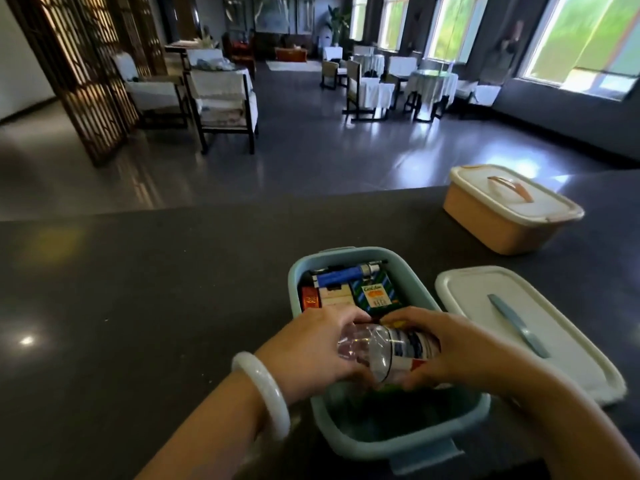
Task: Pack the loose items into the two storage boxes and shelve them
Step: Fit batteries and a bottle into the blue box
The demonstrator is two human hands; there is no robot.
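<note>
Holding a clear plastic bottle (388, 355) on its side, both hands work over the open blue storage box (391, 427). The left hand (311, 351) grasps the crumpled base end; the right hand (460, 351) grasps the labelled end. The bottle sits across the box at about rim height, above the near, still unfilled half.

Risks, as judged from this position:
- The bottle appears to span nearly the full width of the box. If it is set in crosswise and stands proud of the rim, the white lid (519, 327) lying just beside the box on the right may fail to seat.
- The far half already holds a blue lighter (343, 277), a green packet (375, 296) and other small cartons. Pushing the bottle forward may shift or crush them.
- The thin wall of the bottle may buckle further under a firm grip.

The orange storage box (502, 223) stands lidded, well apart at the far right. Both boxes rest on a dark speckled counter (138, 289) with a glossy finish. Beyond it lies a dim dining room with a polished grey floor, white-covered chairs and tables, a wooden lattice screen at left and bright windows at right. No shelf is in view.
</note>
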